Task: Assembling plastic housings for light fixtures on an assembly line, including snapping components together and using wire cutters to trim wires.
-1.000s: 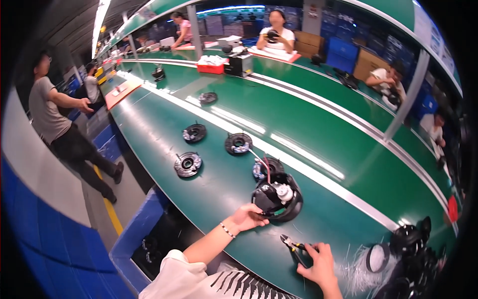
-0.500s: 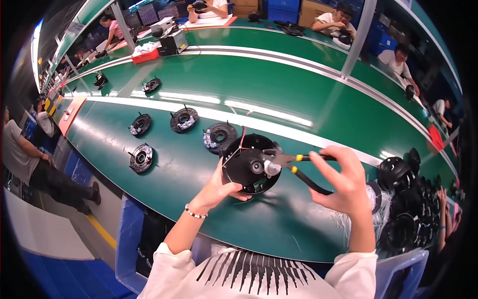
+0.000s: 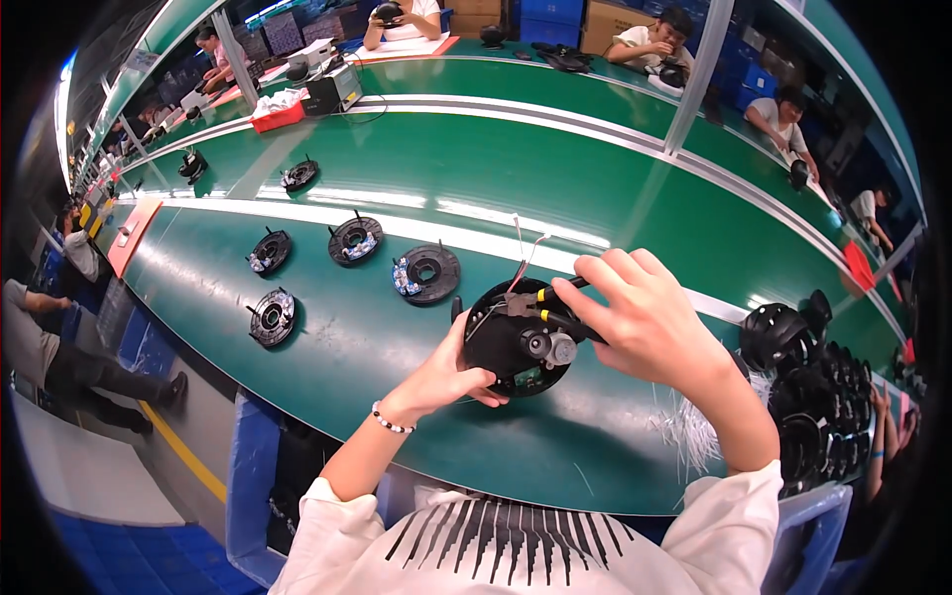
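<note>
My left hand (image 3: 448,375) grips the near left rim of a round black housing (image 3: 494,342), thumb on top, and tilts it above the bench. A small silver motor (image 3: 561,349) and a dark round knob sit inside it. Thin red and white wires (image 3: 519,266) stick up from its far edge. In my right hand (image 3: 645,322) is a pair of cutting pliers (image 3: 543,305) with black handles and yellow bands. The handles look nearly closed, and the jaws lie at the housing's far side by the base of the wires. What is between the jaws is hard to make out.
Several black ring-shaped parts (image 3: 428,273) with blue-white pieces lie to the left on the green bench (image 3: 377,397). On the right are stacked black housings (image 3: 778,337) and white cable-tie scraps (image 3: 694,431). A blue bin (image 3: 248,486) stands below the bench edge. Other people work across the belt.
The pliers have moved from beside the motor to the base of the wires, their handles squeezed closer together. My right hand has turned over them. The housing has shifted slightly right.
</note>
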Motion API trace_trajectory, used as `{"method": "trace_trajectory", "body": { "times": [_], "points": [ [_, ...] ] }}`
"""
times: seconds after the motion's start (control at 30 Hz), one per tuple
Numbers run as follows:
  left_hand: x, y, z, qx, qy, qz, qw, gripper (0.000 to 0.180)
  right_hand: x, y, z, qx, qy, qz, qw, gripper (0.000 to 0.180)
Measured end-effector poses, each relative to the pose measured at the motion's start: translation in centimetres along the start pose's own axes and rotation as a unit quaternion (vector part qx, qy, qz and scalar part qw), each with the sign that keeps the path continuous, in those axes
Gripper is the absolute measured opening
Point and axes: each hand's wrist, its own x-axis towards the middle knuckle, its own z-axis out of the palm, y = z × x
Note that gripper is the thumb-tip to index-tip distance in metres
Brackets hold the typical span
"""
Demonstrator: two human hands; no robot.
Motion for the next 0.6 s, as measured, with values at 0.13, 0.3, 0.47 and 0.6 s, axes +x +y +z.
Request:
{"method": "trace_trajectory", "body": {
  "times": [0.13, 0.3, 0.47, 0.6],
  "points": [
    [0.6, -0.2, 0.3, 0.0, 0.003, -0.027, 1.0, 0.074, -1.1, -0.2, -0.4, -0.021, -0.048, 0.019, 0.998, 0.048],
    [1.1, -1.0, -0.3, -0.013, 0.032, -0.051, 0.998, 0.071, -3.8, -0.5, -0.8, 0.096, 0.026, 0.106, 0.989, 0.045],
    [3.1, -2.5, -0.8, -0.11, 0.041, -0.041, 0.992, 0.07, -9.2, -2.1, 3.3, 0.177, 0.208, 0.256, 0.927, 0.053],
    [4.5, -2.9, -0.1, -0.073, 0.083, 0.066, 0.992, 0.071, -11.5, -4.7, 6.8, 0.244, 0.277, 0.366, 0.854, 0.053]
  ]
}}
